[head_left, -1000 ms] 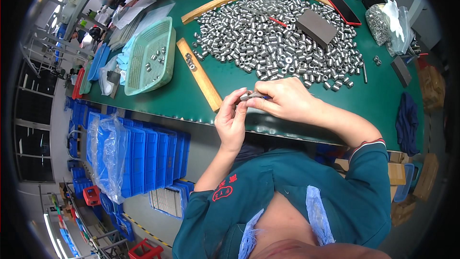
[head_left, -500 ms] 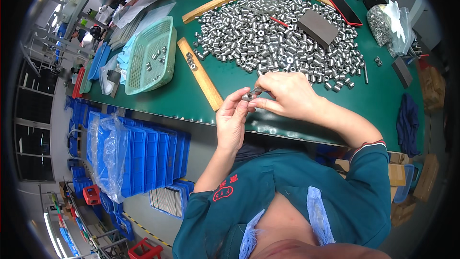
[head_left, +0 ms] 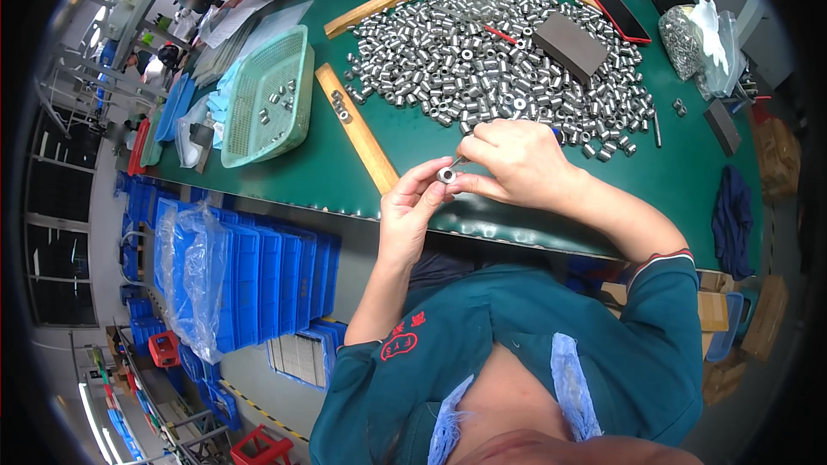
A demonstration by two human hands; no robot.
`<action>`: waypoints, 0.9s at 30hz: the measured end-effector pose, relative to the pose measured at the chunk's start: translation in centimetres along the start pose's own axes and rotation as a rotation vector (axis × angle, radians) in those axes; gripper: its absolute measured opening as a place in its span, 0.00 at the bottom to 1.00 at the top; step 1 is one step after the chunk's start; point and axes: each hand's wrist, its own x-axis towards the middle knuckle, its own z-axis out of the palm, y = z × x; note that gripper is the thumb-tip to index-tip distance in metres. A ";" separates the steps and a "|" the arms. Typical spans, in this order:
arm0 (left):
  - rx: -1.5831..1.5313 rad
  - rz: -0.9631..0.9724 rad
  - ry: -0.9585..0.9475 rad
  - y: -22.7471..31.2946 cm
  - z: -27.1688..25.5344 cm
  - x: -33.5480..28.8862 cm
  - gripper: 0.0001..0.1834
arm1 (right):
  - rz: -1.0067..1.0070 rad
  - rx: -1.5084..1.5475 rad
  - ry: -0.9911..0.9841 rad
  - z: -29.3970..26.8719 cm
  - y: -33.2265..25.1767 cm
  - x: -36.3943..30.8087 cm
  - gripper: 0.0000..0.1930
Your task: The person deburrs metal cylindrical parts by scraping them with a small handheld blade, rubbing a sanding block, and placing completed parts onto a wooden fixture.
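Between the thumb and fingers of my left hand [head_left: 410, 208] is a short metal bushing [head_left: 446, 176], its bored end turned up toward me. My right hand [head_left: 524, 164] grips a slim metal tool [head_left: 462, 160], its shaft pointing at the bushing; most of it is hidden in the fingers. Something blue [head_left: 556, 132] shows just past the right knuckles, possibly the tool's other end. Both hands meet above the near edge of the green table [head_left: 345, 181]. Beyond them spreads a large pile of similar bushings [head_left: 474, 77].
A wooden strip [head_left: 362, 138] left of my hands carries a few bushings [head_left: 341, 107]. Further left stands a pale green basket [head_left: 258, 153] with several bushings inside. A grey block [head_left: 570, 45] lies on the pile, beside a red-edged phone [head_left: 620, 15]. Blue crates [head_left: 258, 280] stand below the table.
The bushing has turned so its bore faces me more openly. My left hand has shifted slightly left; the right hand has tilted a little, and the blue piece now shows behind it.
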 end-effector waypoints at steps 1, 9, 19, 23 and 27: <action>0.020 0.012 -0.021 0.0 -0.1 0.0 0.16 | -0.010 0.001 0.005 0.0 0.0 0.0 0.19; 0.045 0.073 -0.013 -0.2 0.4 -0.1 0.14 | -0.023 -0.019 -0.001 0.0 0.0 -0.1 0.19; 0.250 0.267 0.110 -1.0 1.1 -0.5 0.14 | -0.012 -0.016 -0.019 0.0 -0.1 -0.1 0.17; 0.429 0.384 0.159 -1.6 0.8 -0.7 0.14 | -0.025 -0.007 0.021 0.1 -0.4 -0.1 0.17; 0.513 0.467 0.221 -2.0 0.8 -0.6 0.12 | 0.061 0.126 -0.060 0.4 -0.9 -0.4 0.16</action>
